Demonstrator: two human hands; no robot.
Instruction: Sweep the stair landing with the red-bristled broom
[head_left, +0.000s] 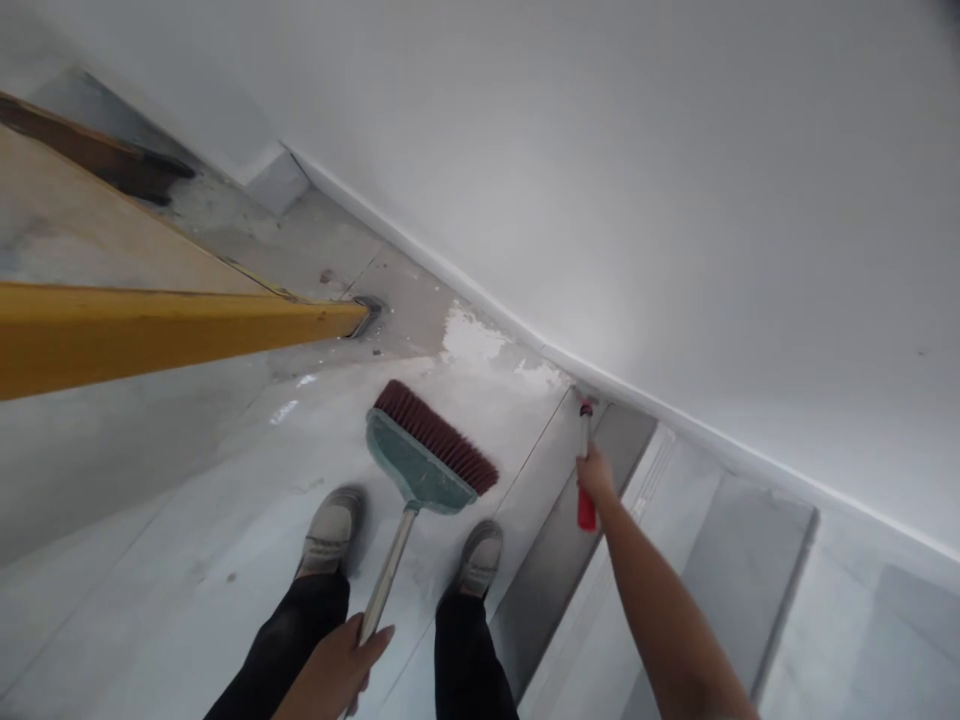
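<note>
The left hand [337, 668] sits low in the view, just in front of the legs, its fingers wrapped around the metal handle of a broom [420, 465]. The handle slants up and away from the hand, passing between the 2 shoes [330, 530]. The broom's teal head with dark red bristles rests on the pale floor [150, 560] just ahead of the toes.

The right arm stretches straight out and forward toward the white wall [675, 180], elbow nearly locked. The right hand [596, 478] is closed around a red-handled scraper [585, 470], thumb side up. The red grip sticks out below the fist and the tool's tip touches the skirting [712, 435] where wall meets floor.

A yellow rail [150, 335] crosses the left side, well apart from both hands.
</note>
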